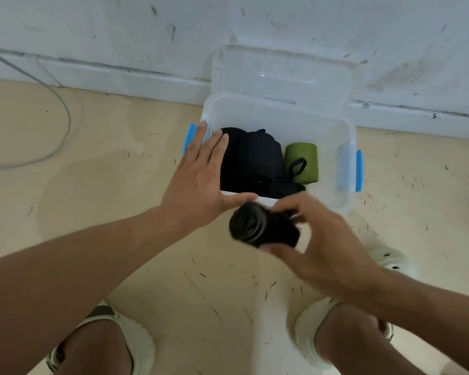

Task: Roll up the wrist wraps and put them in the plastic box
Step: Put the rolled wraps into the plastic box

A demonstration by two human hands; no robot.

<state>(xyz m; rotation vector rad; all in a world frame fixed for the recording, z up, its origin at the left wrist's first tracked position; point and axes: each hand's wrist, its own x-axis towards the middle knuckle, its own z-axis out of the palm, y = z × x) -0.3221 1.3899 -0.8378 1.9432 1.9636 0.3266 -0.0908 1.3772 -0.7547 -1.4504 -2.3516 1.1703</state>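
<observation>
the rolled black wrist wrap point(263, 226) sits in the right hand point(322, 239), fingers above and thumb below curled round it, just short of the near rim of the plastic box point(347, 136). it is wound into a tight cylinder, its spiral end facing the camera, the layered edges greyish against soft dark woven fabric. pinching it across the roll probably keeps the coil from springing loose before it goes in; it has not yet crossed the rim.

the left hand point(198, 177) is flat and spread, fingers straight, holding nothing. its fingertips reach over the box's left edge near the black rolls point(251, 158) already inside, thumb lying along the near rim. my guess is it steadies the box or holds the stored rolls aside to make room, though whether it presses on anything i cannot tell.

inside, the black rolls fill the left and middle as a bulky matte mass, and a green roll point(301, 162) lies beside them to the right, a black loop resting across it. bare space remains at the right end, a likely spot for the new roll.

the box is clear, thin-walled plastic with rounded corners and blue clip latches point(358, 170) at each end. its transparent lid point(284, 74) leans against the scuffed white wall behind. all of it stands on a pale, speckled floor, between the person's light slip-on shoes point(136, 339).
</observation>
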